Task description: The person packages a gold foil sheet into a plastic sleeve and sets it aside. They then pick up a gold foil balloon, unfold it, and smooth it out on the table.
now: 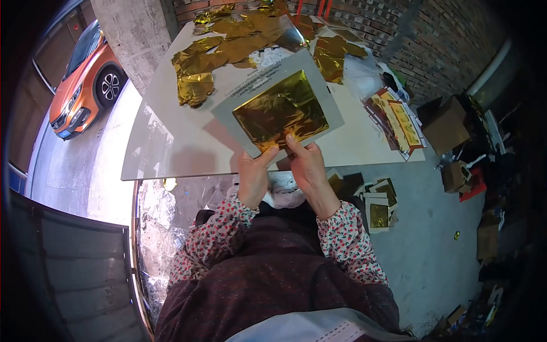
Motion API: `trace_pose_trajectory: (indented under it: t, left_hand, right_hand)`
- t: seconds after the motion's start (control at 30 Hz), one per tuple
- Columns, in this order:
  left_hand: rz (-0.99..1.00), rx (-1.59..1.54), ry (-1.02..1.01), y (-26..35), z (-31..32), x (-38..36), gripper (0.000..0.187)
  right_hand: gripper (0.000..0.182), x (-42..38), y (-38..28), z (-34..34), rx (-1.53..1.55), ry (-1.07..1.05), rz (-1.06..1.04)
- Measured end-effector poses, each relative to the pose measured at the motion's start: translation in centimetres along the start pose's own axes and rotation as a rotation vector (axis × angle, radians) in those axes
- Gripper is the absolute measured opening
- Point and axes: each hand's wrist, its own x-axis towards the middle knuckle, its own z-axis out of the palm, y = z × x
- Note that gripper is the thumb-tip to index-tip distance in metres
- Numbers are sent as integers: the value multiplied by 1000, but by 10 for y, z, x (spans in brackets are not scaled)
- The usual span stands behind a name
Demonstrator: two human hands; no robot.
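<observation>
A grey card with printed lines along its upper left edge carries a shiny gold foil sheet [282,111], tilted above the front of the white table [165,154]. My left hand [254,175] pinches the lower edge of the foil and card, thumb on top. Close beside it, my right hand [306,170] grips the same lower edge, its thumb pressed on the wrinkled foil. The fingers under the card are hidden. Crumpled gold foil sheets [196,80] lie behind the card, with more foil [332,57] to its right.
Printed red and yellow pieces [399,122] lie at the table's right side. Foil-covered cards [379,214] are on the floor below. Cardboard boxes [446,125] stand at the right, and an orange car [80,85] is outside at the left.
</observation>
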Motion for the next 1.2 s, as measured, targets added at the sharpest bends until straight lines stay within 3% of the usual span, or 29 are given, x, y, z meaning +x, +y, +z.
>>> trace_pose_trajectory:
  t: [0.07,0.2,0.4,0.5,0.7,1.0,1.2]
  left_hand:
    - [-1,37,0,6,-12,2,24]
    - [-106,112,-29,21,-22,-1,25]
    - [-150,177,-82,22,-29,-8,31]
    - [-71,156,-101,23,-26,-8,29]
    - [-37,41,-4,13,-16,-5,29]
    - [-25,76,-50,19,-25,-1,27]
    - [-103,-69,27,21,-22,-6,24]
  right_hand:
    - [26,4,-4,-21,-37,-99,-80]
    - [18,3,-36,-31,-171,-52,-208]
    - [21,-5,-46,-32,-239,-12,-193]
    - [23,-9,-50,-31,-248,-28,-167]
    - [18,-6,-39,-32,-146,40,-151]
    - [18,3,-27,-38,-22,-6,-81]
    - [17,-1,-23,-30,-98,37,-204]
